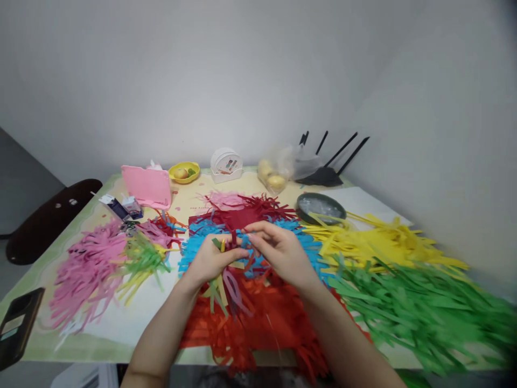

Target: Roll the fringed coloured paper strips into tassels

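My left hand (pixel 212 260) is closed on a small bunch of coloured strips (pixel 233 291), whose purple, yellow, green and red ends hang below the fingers. Close beside it, my right hand (pixel 285 256) has thumb and fingertips pinched at a blue strip (pixel 245 241) on the bunch. Under both hands lie fringed sheets: an orange-red one (pixel 270 312) nearest me, a blue one (pixel 311 249) behind it, and a dark red one (pixel 242 217) farther back. Whether the strips are paper or cloth, I cannot tell.
Pink strips (pixel 91 258) and a mixed tassel pile (pixel 147 253) lie left; yellow (pixel 375 242) and green fringes (pixel 428 302) lie right. Behind stand a pink tablet case (pixel 147 186), yellow fruit bowl (pixel 184 172), dark round dish (pixel 321 208) and black router (pixel 321 177). A phone (pixel 18 328) sits front left.
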A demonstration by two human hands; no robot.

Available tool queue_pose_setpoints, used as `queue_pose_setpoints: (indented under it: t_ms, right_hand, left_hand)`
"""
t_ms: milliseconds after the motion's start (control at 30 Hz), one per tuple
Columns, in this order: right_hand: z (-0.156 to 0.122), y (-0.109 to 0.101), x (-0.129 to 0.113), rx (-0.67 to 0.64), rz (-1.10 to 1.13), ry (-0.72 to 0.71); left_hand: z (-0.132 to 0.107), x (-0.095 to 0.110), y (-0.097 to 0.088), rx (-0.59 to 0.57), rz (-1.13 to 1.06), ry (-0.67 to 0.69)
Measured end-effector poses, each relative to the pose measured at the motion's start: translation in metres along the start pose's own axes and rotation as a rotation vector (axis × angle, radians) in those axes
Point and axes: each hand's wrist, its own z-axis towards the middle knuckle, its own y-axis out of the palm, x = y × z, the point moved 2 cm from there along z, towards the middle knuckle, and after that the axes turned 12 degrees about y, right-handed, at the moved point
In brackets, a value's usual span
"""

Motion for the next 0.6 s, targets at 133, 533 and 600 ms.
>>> queue_pose_setpoints:
  t_ms: [133, 533, 600]
  right_hand:
    - [0.002, 0.0, -0.003, -0.118, 0.13, 0.045]
    - [-0.003, 0.01, 0.004, 0.219, 0.003, -0.075]
    - [-0.004, 0.012, 0.004, 0.267, 0.054, -0.08]
  left_hand:
    - [0.0, 0.002, -0.004, -0.018, 0.005, -0.016]
    - [0.0, 0.001, -0.005, 0.129, 0.041, 0.157]
    - [-0.001, 0.0, -0.002, 0.115, 0.027, 0.143]
